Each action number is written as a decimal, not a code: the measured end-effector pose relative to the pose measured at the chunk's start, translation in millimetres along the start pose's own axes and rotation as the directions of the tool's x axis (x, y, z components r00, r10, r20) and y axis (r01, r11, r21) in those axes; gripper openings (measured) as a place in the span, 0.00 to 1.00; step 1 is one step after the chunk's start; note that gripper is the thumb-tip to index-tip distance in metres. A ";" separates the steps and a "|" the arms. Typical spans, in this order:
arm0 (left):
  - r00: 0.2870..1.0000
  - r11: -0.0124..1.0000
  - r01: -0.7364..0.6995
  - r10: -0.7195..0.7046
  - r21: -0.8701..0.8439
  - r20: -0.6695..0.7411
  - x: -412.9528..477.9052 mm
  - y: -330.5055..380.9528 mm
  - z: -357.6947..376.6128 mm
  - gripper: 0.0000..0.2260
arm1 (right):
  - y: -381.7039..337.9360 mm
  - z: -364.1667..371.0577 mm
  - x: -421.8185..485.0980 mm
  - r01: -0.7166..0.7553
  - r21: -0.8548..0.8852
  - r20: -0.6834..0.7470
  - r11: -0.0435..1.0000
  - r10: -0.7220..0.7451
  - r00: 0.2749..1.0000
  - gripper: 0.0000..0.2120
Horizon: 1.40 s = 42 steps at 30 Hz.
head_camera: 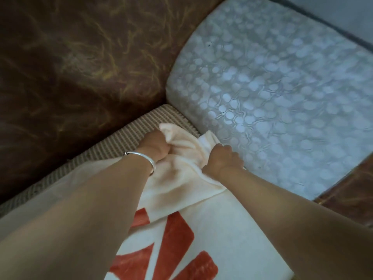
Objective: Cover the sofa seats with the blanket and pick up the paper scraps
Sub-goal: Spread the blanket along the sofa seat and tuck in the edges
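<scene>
Both the left hand (pixel 156 145) and the right hand (pixel 223 158) are gripping the bunched blanket (pixel 181 164) edge between them, probably spreading it next toward the uncovered seat cushion (pixel 272 93) ahead.

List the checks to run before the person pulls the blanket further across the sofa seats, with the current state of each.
1. Left hand gripping the blanket: ok, fist closed on a bunched corner.
2. Right hand gripping the blanket: ok, closed on the edge beside the left.
3. Near seat covered: not ok, a strip of woven seat pad along the backrest is bare.
4. Next seat cushion covered: not ok, its patterned top is fully exposed.
5. Blanket lying flat: not ok, crumpled between the hands.
6. Paper scraps picked up: cannot tell, none in view.
</scene>
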<state>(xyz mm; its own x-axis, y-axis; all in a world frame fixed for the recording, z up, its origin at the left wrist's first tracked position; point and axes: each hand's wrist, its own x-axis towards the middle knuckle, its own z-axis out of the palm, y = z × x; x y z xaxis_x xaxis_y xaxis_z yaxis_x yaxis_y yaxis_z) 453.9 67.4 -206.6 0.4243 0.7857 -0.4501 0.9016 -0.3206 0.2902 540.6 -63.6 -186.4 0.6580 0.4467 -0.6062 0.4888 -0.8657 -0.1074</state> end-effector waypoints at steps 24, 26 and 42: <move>0.895 0.891 -0.398 0.429 -0.217 0.120 -47.0 2.7 16.8 0.22 | 12.0 -4.3 -9.2 -0.312 0.648 0.337 0.695 0.106 0.936 0.08; 0.897 0.895 -0.358 0.408 -0.266 0.167 -58.4 -7.2 12.7 0.27 | 1.9 -3.5 -16.4 -0.284 0.744 0.293 0.604 0.087 0.952 0.07; 0.949 0.789 -0.294 0.176 -0.540 -0.261 -88.1 -35.4 -1.6 0.08 | -38.3 -1.1 -14.2 0.449 0.465 -0.144 0.763 -0.435 0.889 0.07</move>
<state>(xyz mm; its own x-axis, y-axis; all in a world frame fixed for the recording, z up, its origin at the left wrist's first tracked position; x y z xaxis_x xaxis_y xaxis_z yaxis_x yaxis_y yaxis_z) 384.4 10.4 -175.9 0.5392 0.8277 -0.1557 0.5410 -0.1987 0.8172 513.1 -36.6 -172.8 0.4545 0.8064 -0.3783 0.4019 -0.5647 -0.7208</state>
